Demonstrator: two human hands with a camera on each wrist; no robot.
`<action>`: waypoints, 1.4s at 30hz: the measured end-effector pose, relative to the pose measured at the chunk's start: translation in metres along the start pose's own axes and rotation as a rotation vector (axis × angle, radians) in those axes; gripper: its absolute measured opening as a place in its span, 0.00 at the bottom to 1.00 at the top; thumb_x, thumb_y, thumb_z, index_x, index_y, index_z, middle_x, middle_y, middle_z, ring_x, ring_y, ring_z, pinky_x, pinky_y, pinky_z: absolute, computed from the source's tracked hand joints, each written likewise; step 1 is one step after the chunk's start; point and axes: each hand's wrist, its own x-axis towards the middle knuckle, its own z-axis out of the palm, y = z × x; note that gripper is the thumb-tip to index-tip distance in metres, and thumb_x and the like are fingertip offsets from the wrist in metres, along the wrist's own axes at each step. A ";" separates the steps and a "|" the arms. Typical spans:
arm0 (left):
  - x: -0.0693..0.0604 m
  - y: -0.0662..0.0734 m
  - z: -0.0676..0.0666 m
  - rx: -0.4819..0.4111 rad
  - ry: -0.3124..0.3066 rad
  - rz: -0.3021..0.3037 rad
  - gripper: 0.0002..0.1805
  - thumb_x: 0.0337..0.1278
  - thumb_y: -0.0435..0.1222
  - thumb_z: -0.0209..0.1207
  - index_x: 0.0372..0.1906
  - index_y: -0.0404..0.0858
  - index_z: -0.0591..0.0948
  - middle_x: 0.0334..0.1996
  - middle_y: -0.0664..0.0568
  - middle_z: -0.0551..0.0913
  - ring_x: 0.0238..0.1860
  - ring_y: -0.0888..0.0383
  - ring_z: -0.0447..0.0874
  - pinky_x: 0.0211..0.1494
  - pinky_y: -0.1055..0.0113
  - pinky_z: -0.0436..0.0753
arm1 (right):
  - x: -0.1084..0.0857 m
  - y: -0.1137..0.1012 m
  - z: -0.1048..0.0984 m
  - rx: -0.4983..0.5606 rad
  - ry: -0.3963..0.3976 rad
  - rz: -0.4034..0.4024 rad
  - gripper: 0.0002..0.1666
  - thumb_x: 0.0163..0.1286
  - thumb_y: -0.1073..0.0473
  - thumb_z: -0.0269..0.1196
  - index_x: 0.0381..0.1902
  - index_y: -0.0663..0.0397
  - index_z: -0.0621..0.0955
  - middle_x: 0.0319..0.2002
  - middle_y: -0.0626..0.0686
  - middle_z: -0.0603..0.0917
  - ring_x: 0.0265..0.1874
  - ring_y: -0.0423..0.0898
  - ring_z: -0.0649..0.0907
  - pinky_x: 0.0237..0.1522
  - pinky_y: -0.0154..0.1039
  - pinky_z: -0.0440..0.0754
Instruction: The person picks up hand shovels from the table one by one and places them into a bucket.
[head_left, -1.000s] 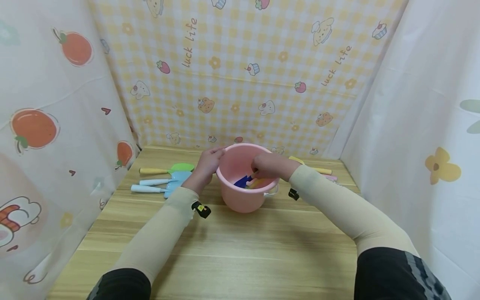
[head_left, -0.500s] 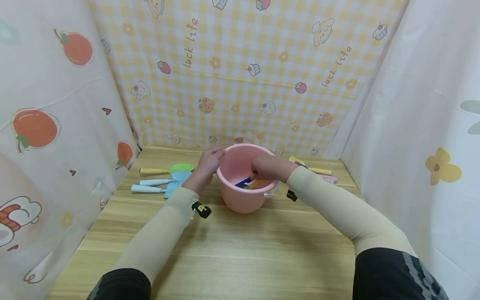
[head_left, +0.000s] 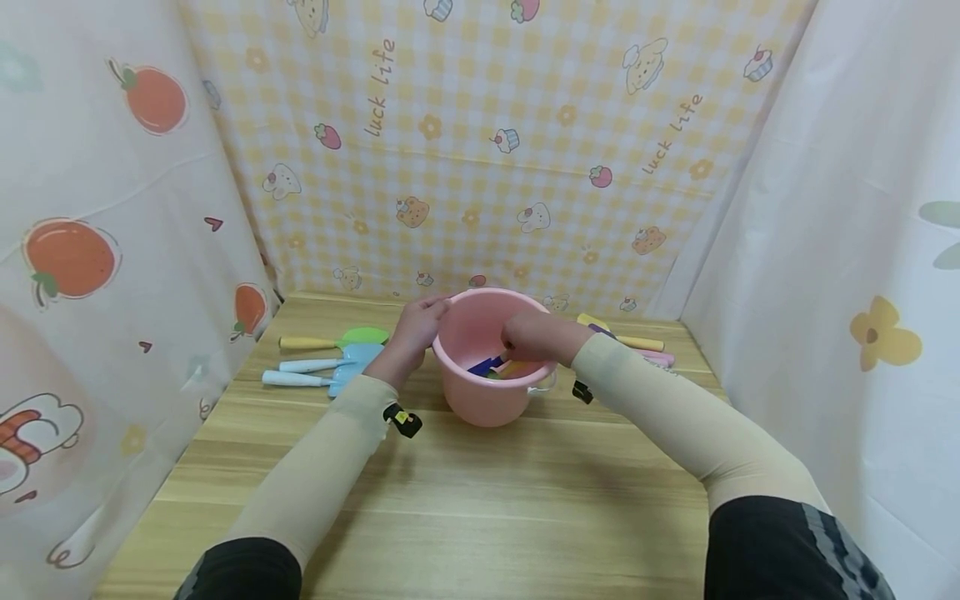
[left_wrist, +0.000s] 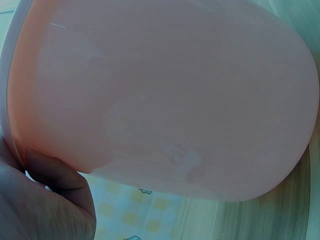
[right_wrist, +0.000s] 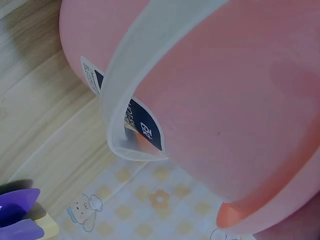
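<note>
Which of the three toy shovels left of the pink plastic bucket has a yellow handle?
The rearmost, green-bladed plastic shovel; the other two have light-blue blades and handles.

We are looking at a pink bucket (head_left: 487,404) with a whitish handle (right_wrist: 145,55), and we are noticing a dark blue tool (head_left: 483,367), two light-blue shovels (head_left: 363,352), a green shovel (head_left: 363,336) with a yellow grip (head_left: 307,342), beige sleeves (head_left: 315,458), a wood-grained tan table (head_left: 495,517) and a yellow-and-white checked backdrop (head_left: 472,92) showing strawberries (head_left: 327,137) and cupcakes (head_left: 506,141).

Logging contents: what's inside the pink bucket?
Pink bucket holds a dark blue piece, an orange-yellow piece, a sliver of green; the right hand is inside too. The bucket's near wall hides the bottom; the hand hides its fingertips.
</note>
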 end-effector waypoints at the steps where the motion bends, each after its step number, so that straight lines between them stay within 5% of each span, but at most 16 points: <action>1: 0.000 0.000 0.000 0.003 0.000 0.000 0.25 0.85 0.50 0.57 0.75 0.45 0.83 0.73 0.46 0.81 0.68 0.46 0.82 0.67 0.50 0.86 | -0.001 0.001 0.000 0.020 0.006 -0.003 0.08 0.78 0.60 0.71 0.35 0.54 0.88 0.29 0.48 0.86 0.31 0.45 0.83 0.41 0.38 0.85; 13: 0.000 0.000 -0.001 -0.012 -0.008 0.002 0.25 0.85 0.50 0.57 0.75 0.45 0.83 0.72 0.45 0.82 0.66 0.47 0.84 0.63 0.53 0.88 | -0.022 0.027 -0.008 0.156 0.274 -0.083 0.10 0.81 0.60 0.68 0.53 0.59 0.89 0.52 0.54 0.88 0.52 0.53 0.86 0.60 0.51 0.86; 22: 0.001 0.001 -0.002 -0.010 -0.008 -0.003 0.25 0.85 0.50 0.57 0.75 0.46 0.83 0.71 0.46 0.83 0.65 0.48 0.84 0.63 0.53 0.88 | -0.044 0.035 -0.005 0.292 0.370 -0.069 0.13 0.83 0.58 0.66 0.57 0.58 0.89 0.52 0.49 0.84 0.49 0.50 0.83 0.51 0.49 0.87; 31: 0.002 -0.002 -0.001 -0.019 -0.007 0.004 0.25 0.85 0.49 0.57 0.74 0.45 0.83 0.71 0.46 0.82 0.65 0.48 0.85 0.64 0.52 0.88 | -0.069 0.051 -0.007 0.299 0.497 -0.099 0.12 0.82 0.61 0.67 0.57 0.63 0.87 0.54 0.55 0.87 0.57 0.56 0.85 0.59 0.62 0.85; 42: 0.003 -0.002 -0.001 -0.016 -0.008 0.008 0.25 0.84 0.50 0.58 0.74 0.46 0.84 0.72 0.47 0.82 0.64 0.48 0.85 0.63 0.52 0.88 | -0.108 0.080 0.008 0.355 0.586 -0.007 0.07 0.81 0.62 0.67 0.52 0.55 0.87 0.52 0.56 0.89 0.53 0.55 0.86 0.56 0.60 0.84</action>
